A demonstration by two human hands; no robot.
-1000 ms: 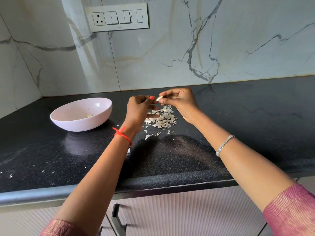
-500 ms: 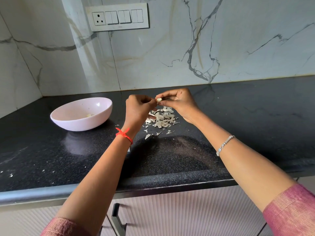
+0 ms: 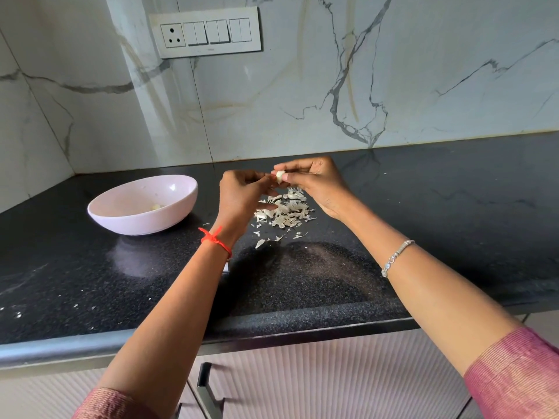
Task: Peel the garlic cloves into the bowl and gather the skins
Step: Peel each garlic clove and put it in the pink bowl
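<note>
A pale garlic clove (image 3: pixel 280 176) is pinched between the thumb and fingers of my right hand (image 3: pixel 317 186), held above the counter. My left hand (image 3: pixel 242 196) meets it from the left, its curled fingertips on the clove's left side. Directly below the hands lies a loose pile of papery garlic skins (image 3: pixel 284 213) on the black counter (image 3: pixel 423 207). A pink bowl (image 3: pixel 184 204) stands to the left, with a peeled clove (image 3: pixel 155 207) inside.
A marble wall with a switch panel (image 3: pixel 208 31) rises behind the counter. Small skin flakes (image 3: pixel 263 241) are scattered in front of the pile. The counter's front edge (image 3: pixel 272 328) runs above ribbed cabinet doors with a dark handle (image 3: pixel 205 385).
Both hands have stayed over the pile. The left fingertips closed in on the clove, and more of the clove now shows between the fingers.
</note>
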